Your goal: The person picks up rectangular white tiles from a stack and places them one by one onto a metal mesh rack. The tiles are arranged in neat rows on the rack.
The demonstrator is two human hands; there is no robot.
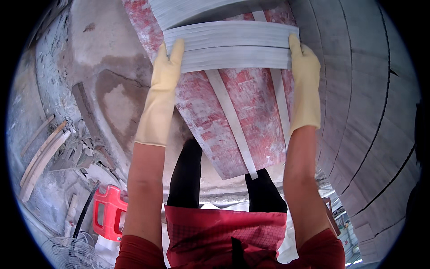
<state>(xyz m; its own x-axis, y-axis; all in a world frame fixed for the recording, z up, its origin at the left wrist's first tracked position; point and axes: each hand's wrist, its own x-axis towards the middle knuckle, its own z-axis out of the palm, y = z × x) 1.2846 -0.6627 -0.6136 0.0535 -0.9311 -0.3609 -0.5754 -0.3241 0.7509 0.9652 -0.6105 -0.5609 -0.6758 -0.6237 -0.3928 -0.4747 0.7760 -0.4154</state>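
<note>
A bundle of long, thin grey-white strips (233, 38), stacked in layers with a dark gap running along it, lies crosswise in front of me. My left hand (166, 69), in a cream rubber glove, grips its left end with the thumb apart from the fingers. Its right end is held by my right hand (306, 67), gloved the same way; some fingers are hidden behind the strips. Beneath is a worn red board (201, 112) smeared with white. Two pale flat bands (229, 119) run lengthwise over the board. Farther back, more grey-white strips (179, 10) rest at the board's far end.
A tall wall of stacked grey layers (358, 89) rises close on the right. Broken wood pieces (42, 157) lie on the left, with a red plastic stool (106, 214) and a wire fan guard (67, 251) nearer me. The concrete floor (107, 31) has a dark stain.
</note>
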